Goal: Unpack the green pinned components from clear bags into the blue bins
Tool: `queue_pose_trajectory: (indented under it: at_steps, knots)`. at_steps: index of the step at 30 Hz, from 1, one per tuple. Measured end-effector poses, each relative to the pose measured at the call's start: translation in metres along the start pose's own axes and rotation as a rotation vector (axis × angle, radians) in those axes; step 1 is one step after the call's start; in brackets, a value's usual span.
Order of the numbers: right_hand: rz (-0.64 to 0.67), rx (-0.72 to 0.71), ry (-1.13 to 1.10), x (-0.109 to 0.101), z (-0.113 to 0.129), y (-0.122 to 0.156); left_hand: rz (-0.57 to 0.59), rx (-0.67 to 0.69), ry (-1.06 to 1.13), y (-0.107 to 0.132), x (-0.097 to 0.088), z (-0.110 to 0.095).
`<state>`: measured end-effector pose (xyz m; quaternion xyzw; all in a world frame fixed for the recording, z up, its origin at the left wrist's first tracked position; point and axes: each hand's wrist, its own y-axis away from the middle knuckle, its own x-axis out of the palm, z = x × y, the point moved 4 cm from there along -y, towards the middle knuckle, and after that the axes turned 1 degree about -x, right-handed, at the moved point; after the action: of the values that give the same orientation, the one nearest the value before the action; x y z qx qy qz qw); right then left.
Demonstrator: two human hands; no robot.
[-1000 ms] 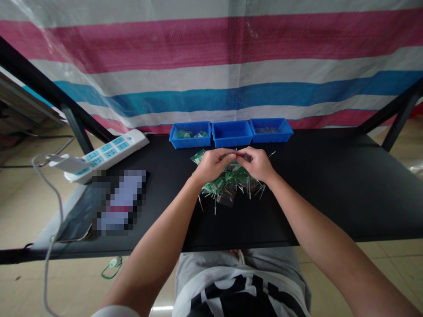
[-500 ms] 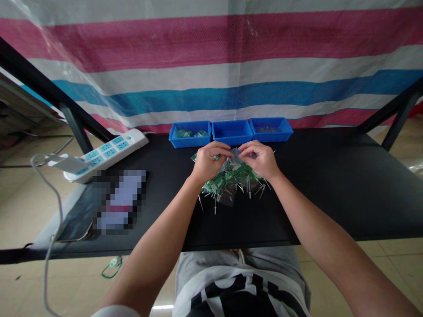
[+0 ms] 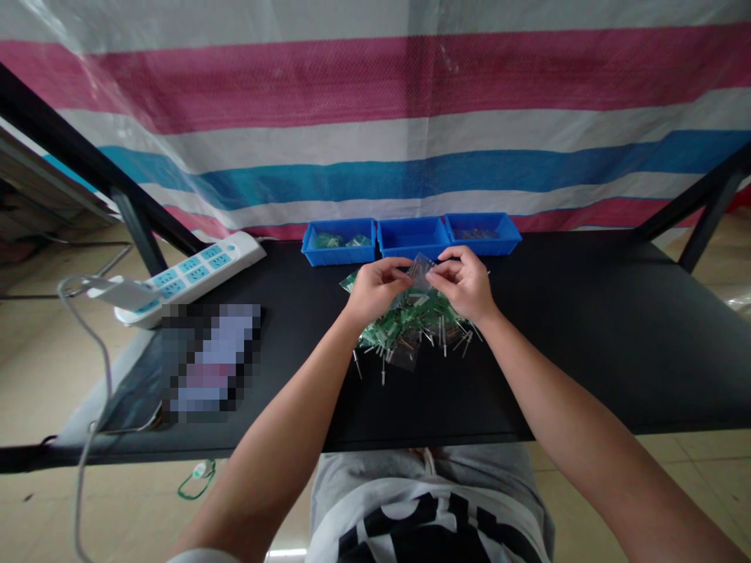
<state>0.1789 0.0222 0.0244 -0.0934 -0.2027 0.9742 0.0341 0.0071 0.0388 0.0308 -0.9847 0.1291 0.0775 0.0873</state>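
Note:
Between my left hand (image 3: 379,289) and my right hand (image 3: 463,283), a small clear plastic bag (image 3: 422,270) stands up, pinched at its edges by the fingertips of both. Directly below lies a loose heap of clear bags holding green parts (image 3: 411,324), on the black tabletop. Thin metal pins (image 3: 384,367) stick out around the heap and lie scattered at its front. My hands hide the heap's far part. I cannot tell whether the held bag has anything in it.
Three blue plastic bins (image 3: 414,238) stand in a row behind the heap, the outer two holding small bagged items. A white power strip (image 3: 193,274) lies at the table's left, beside a pixelated, blurred object (image 3: 214,360). A striped tarp (image 3: 375,117) hangs behind the black table (image 3: 587,360).
The clear bag now stands more upright and shows more plainly between my fingertips. My hands have shifted slightly, and the heap below looks unchanged.

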Motion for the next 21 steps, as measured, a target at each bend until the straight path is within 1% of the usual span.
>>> queue_pose_trajectory:
  at_steps: [4, 7, 9, 11, 13, 15, 18, 19, 21]
  knots:
    - [0.042, -0.038, 0.065, -0.001, 0.003, 0.001, -0.028, -0.058, -0.014, -0.002, -0.001, 0.005]
    - [0.040, -0.011, 0.095, -0.005, 0.003, 0.000, -0.049, -0.058, -0.037, -0.003, -0.003, 0.007]
    - [-0.024, 0.030, 0.110, -0.011, -0.001, -0.003, -0.082, -0.056, -0.036, -0.004, -0.006, 0.009]
    - [-0.115, 0.080, 0.126, -0.019, -0.007, -0.008, -0.114, -0.061, -0.052, -0.005, -0.008, 0.011]
    - [-0.208, 0.112, 0.117, -0.029, -0.014, -0.013, -0.120, -0.062, -0.081, -0.006, -0.009, 0.012]
    - [-0.305, 0.108, 0.080, -0.041, -0.022, -0.019, -0.107, -0.053, -0.110, -0.006, -0.009, 0.012]
    - [-0.465, 0.056, 0.012, -0.061, -0.033, -0.026, -0.092, -0.025, -0.154, -0.005, -0.009, 0.011]
    - [-0.482, 0.054, -0.002, -0.067, -0.037, -0.028, -0.091, -0.015, -0.172, -0.005, -0.009, 0.011]
    - [-0.462, 0.089, -0.015, -0.075, -0.047, -0.031, -0.092, -0.002, -0.203, -0.005, -0.009, 0.011]
